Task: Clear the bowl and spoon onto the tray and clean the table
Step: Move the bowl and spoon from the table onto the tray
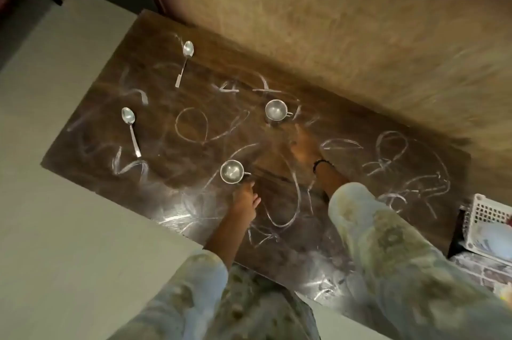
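A dark wooden table ran from the far left to the near right, its top covered in white scribbled loops and smears. Two small metal bowls stood on it, each with a little handle on its right side. The near bowl sat close to the table's near edge; the far bowl stood further in, well apart from the first. Two spoons lay on the left part of the table, both with the scoop pointing far and the handle pointing near. The far spoon was near the far left corner, and the near spoon lay closer to the left edge, apart from both bowls.

The left hand reached in from the near side, with its fingertips just beside the handle of the near bowl; whether they touched it I could not tell, and the fingers looked loosely extended rather than curled round anything. The right hand was stretched out toward the far bowl, just short of it and blurred by motion, so whether it was open or closed could not be told. A dark band circled the right wrist. Both arms wore pale patterned sleeves.

At the right edge, past the table's end, a white perforated plastic tray showed partly, holding some blurred items
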{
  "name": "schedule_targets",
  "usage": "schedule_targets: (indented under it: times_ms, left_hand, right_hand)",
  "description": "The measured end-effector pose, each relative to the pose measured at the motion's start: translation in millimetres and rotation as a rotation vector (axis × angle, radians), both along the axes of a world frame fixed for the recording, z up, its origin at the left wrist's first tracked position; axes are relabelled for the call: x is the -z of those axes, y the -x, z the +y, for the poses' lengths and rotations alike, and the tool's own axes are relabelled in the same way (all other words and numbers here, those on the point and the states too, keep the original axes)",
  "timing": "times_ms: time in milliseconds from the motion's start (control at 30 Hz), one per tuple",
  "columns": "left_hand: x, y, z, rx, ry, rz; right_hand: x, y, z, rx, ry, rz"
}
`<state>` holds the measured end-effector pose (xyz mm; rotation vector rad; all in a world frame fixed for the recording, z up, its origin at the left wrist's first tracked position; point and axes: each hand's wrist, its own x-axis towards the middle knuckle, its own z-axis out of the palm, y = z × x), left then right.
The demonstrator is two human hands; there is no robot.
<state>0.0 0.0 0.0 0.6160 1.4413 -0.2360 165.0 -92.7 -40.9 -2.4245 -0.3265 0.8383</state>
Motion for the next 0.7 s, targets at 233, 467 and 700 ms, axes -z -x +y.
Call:
schedule_targets:
  times_ms: [233, 467, 700]
  left_hand:
    - [34.2, -21.9, 6.6, -0.198, 0.015, 0.057]
    - [46.2, -36.1, -1.8, -0.408, 0.009, 0.05]
    - [47.5, -35.5, -13.6, -0.49, -0.062, 0.027]
  right_hand:
    - [51.8, -59.3, 27.5, 0.074, 0.031, 0.01]
    - [62.4, -65.5, 31.3, 0.159, 0.016, -0.078]
    - [52.6, -30.7, 8.0, 0.219, -0.068, -0.06]
